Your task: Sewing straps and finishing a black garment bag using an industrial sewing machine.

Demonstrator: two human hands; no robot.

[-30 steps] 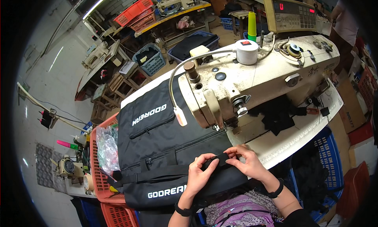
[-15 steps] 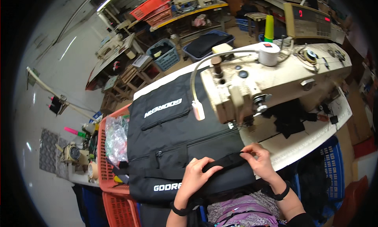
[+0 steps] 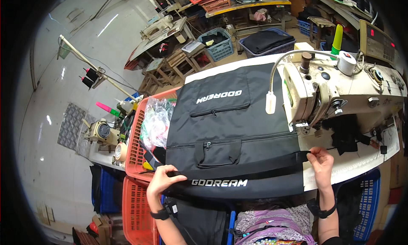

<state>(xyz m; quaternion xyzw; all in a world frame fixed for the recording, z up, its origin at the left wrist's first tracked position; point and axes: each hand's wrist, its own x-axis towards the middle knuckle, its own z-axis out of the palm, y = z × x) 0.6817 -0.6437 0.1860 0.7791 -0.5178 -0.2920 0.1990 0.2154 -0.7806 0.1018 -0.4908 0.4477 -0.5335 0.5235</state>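
Note:
A long black strip [image 3: 259, 165] stretches between my hands across the near part of a black fabric bag panel [image 3: 182, 126]. My left hand [image 3: 162, 180] pinches its left end near the panel's left edge. At the right edge my right hand [image 3: 321, 163] pinches the other end between thumb and fingers. Flat on the table, the panel has white lettering, a zippered pocket [image 3: 223, 90], a second zipper and a short handle loop [image 3: 219, 159]. Just beyond my right hand is a cream sewing machine [image 3: 308, 92]; the panel's right edge lies by its needle area.
A flexible lamp [image 3: 270, 102] hangs over the panel. Left stands an orange basket [image 3: 135, 147] holding clear plastic bags [image 3: 157, 119]. Black cloth [image 3: 345, 136] lies under the machine's arm. A blue basket [image 3: 373, 202] is at lower right. Stools and more machines stand behind.
My left hand has slid left and my right hand slightly right, drawing the strip out across the panel's width. The view has shifted, so the bench sits further right.

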